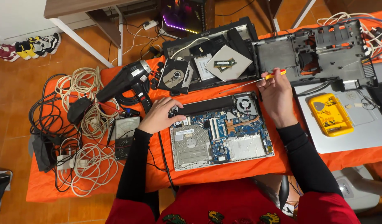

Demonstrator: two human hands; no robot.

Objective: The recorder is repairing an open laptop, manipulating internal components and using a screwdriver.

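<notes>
An opened laptop base (222, 135) lies in front of me on the orange table, its blue circuit board, copper heat pipe and round fan exposed. My left hand (161, 115) rests on the laptop's upper left corner, fingers touching the black strip near the hinge. My right hand (276, 93) hovers above the laptop's upper right corner and grips a thin screwdriver (257, 81) with a yellow and orange handle, its long shaft pointing left.
A black heat gun (126, 81) and an analog multimeter (126, 135) sit left of the laptop among tangled cables (85, 159). Dismantled laptop shells (319, 52), an optical drive (174, 76) and a yellow parts tray (330, 114) on a silver lid lie behind and right.
</notes>
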